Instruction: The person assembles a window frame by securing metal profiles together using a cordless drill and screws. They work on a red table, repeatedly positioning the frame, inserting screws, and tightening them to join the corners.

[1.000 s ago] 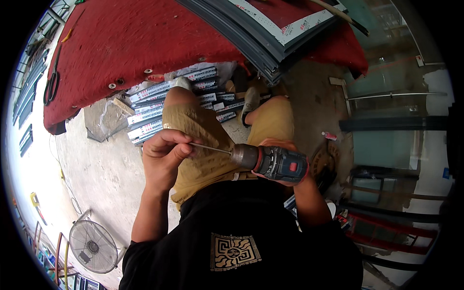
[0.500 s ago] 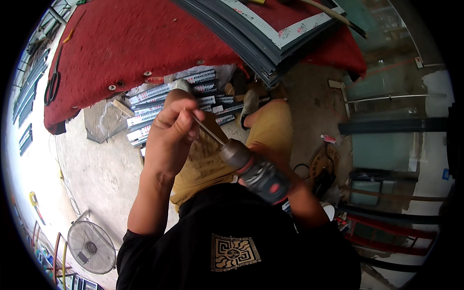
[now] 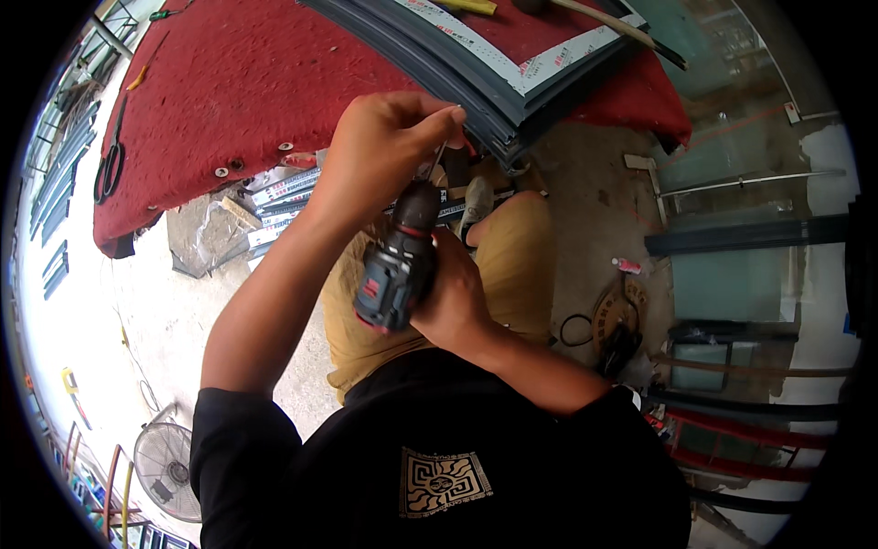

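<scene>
A cordless drill [image 3: 395, 274] with a dark body and red accents is held by my right hand [image 3: 457, 288], its fingers wrapped round the grip. Its long thin bit [image 3: 437, 163] points up and away, toward the corner of a dark grey window frame [image 3: 498, 123] on the red-covered table. My left hand [image 3: 389, 146] is closed in a pinch at the bit's tip, beside that corner. Whatever sits between the thumb and finger is too small to make out. White protective film [image 3: 549, 62] covers the frame's top face.
Red cloth [image 3: 247, 82] covers the table, with black scissors [image 3: 112, 160] at its left edge. A hammer-like wooden handle [image 3: 608, 26] lies on the frame. Film-wrapped profiles [image 3: 288, 192] are stacked beneath. A fan [image 3: 169, 467] stands lower left; glass panels [image 3: 732, 284] are at right.
Both hands have moved: the left went right and forward to the frame's corner. The right swung the drill leftward and up, so its bit now points more forward.
</scene>
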A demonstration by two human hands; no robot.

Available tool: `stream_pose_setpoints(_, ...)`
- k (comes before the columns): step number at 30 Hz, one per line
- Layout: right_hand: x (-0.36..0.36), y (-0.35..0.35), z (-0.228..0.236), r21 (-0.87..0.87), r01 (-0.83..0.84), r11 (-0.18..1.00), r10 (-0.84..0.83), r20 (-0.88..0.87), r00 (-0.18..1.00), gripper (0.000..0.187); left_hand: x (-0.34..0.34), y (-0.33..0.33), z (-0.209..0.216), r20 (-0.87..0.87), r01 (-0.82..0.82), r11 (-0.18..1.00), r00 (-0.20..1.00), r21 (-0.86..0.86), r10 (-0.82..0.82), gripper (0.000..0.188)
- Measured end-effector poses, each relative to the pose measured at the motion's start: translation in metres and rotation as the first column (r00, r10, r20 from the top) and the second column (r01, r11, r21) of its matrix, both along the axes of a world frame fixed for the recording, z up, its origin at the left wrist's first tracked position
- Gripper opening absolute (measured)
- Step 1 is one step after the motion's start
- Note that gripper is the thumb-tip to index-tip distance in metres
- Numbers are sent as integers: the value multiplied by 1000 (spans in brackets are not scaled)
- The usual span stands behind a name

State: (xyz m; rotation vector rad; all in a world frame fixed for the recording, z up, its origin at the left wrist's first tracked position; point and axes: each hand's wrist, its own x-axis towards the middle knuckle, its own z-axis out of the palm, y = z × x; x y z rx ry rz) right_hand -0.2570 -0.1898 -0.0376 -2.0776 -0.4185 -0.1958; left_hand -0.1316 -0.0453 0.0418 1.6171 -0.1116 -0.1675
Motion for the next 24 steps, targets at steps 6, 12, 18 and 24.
stream_pose_setpoints(6, 15, 29, -17, 87, 117, 989, -106, -120, 987, 84, 13, -15, 11, 456, -154, 802, 875, 577, -160, 26)
stream_pose_setpoints(12, 30, 47, -23, 127, 213, 969, -177, -248, 952, 88, 21, -21, 12, 576, -258, 701, 775, 665, -260, 26)
stream_pose_setpoints(18, 37, 53, -14, 227, 212, 950, -152, -256, 955, 90, 26, -20, 18, 568, -244, 680, 765, 692, -304, 22)
stream_pose_setpoints(24, 46, 70, -23, 341, 199, 919, -134, -205, 970, 90, 31, -16, 20, 586, -255, 658, 733, 709, -347, 19)
